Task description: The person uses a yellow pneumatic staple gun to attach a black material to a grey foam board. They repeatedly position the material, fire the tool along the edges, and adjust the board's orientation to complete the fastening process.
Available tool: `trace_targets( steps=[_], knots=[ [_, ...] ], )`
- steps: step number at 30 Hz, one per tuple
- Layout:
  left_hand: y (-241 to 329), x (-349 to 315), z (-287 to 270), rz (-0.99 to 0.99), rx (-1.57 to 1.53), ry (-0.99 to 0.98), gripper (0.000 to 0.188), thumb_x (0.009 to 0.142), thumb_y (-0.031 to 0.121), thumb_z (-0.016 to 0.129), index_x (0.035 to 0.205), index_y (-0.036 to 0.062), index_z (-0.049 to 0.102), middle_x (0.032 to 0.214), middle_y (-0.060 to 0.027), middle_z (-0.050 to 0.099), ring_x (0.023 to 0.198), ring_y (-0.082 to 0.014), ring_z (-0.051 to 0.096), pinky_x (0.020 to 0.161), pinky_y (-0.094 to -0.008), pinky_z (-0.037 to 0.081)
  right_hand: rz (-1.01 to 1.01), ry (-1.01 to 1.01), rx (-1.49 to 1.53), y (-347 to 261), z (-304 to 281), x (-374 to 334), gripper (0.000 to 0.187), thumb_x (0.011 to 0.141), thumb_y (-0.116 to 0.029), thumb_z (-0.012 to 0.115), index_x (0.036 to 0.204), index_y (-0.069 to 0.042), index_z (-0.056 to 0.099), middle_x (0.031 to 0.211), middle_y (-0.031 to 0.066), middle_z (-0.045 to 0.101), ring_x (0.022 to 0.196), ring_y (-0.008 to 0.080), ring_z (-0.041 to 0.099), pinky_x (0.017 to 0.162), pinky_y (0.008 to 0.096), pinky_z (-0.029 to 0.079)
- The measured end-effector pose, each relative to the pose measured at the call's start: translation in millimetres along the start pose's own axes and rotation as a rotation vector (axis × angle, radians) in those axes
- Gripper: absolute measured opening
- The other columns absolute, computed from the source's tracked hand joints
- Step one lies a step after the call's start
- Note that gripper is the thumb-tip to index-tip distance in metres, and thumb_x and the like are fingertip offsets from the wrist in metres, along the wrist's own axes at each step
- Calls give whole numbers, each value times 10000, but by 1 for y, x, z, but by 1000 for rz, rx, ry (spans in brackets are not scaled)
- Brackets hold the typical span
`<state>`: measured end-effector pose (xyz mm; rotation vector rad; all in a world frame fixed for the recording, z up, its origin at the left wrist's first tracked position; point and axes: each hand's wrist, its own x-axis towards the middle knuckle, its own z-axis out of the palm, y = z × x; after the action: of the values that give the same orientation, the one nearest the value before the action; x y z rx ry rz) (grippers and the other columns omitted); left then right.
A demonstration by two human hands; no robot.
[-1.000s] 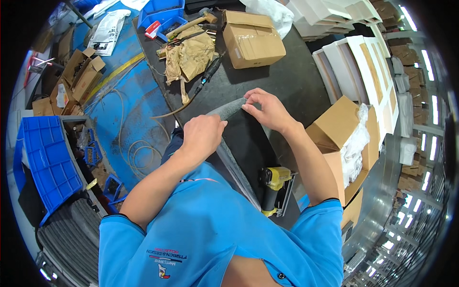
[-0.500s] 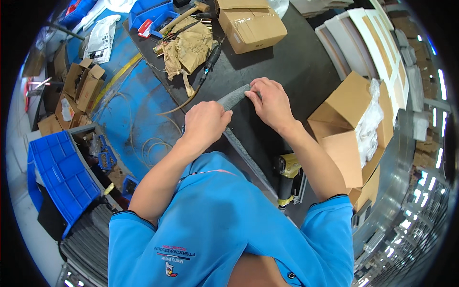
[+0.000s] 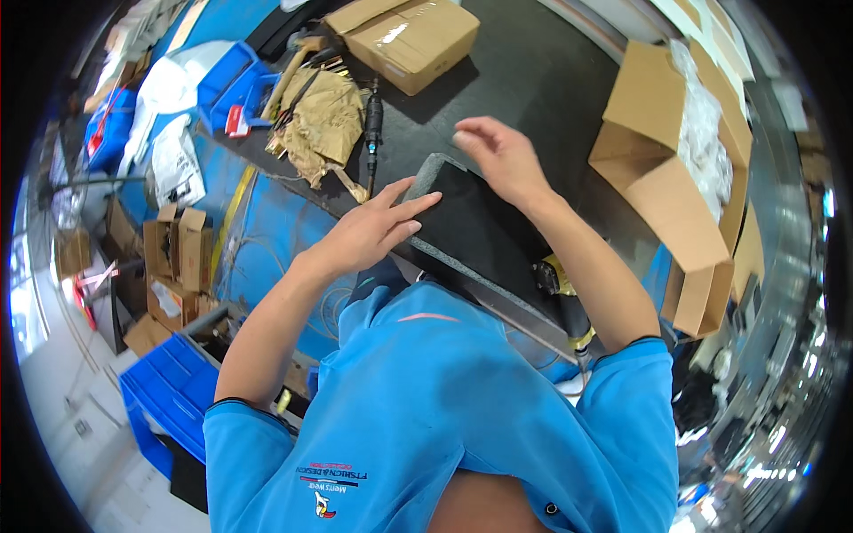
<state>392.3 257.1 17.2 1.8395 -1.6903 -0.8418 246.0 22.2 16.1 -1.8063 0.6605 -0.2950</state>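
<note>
Splayed wide, my left hand rests across the grey, rough-textured strip edging a flat black panel, near side; my right hand curls by its far corner, holding what, I can't tell. Seemingly I'm fitting edging; the next move calls for even pressing.

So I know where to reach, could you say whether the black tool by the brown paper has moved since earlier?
No: the view turned, but the black tool still lies right of the brown paper.
</note>
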Motion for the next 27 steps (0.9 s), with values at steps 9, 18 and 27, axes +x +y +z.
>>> trace_targets(
  steps=[9,18,27],
  knots=[
    [-10,6,-9,-15,-195,-137,575,1054,204,608,1606,295,476,1626,-274,338,1301,-433,578,1085,-462,504,684,98,-853,-80,-56,-217,822,835,-353,836,1509,-56,471,1267,190,641,1145,403,665,923,490,555],
    [-23,14,-17,95,-268,-219,570,1054,201,576,1610,262,471,1593,-295,315,1078,-354,643,988,-444,536,485,492,-792,3,-41,-236,859,811,-184,825,1560,-64,422,1226,310,694,1131,474,674,973,498,537],
    [-34,14,-10,179,-212,-106,588,1027,191,582,1600,272,482,1569,-330,318,1077,-400,637,984,-451,528,892,600,339,-162,51,-182,410,1014,-357,740,1154,23,680,726,71,696,595,134,676,569,271,557]
  ],
)
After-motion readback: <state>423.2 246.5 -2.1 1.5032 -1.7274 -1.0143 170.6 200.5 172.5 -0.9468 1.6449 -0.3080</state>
